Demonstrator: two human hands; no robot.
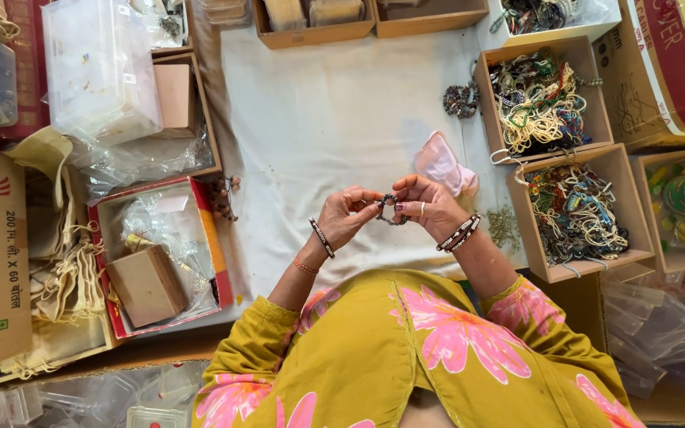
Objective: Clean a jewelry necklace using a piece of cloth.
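Bracelet: a small dark beaded bracelet (388,208) is held up between both hands, above the near edge of the white cloth (334,111).
Left hand: the left hand (346,215) pinches the bracelet's left side with fingertips pressed together.
Right hand: the right hand (428,204) pinches its right side, fingers curled over it.
Open room: the cloth's middle lies bare in front of the hands, up to the far boxes.
Left edge: a red-rimmed box (160,254) holding plastic bags and a small brown carton hems the cloth.
Right edge: two cardboard boxes of bead strings (576,210) stand close beside the right wrist.
Nearby: a pink pouch (445,166) lies just beyond the right hand; a dark bead bunch (461,100) sits farther off.
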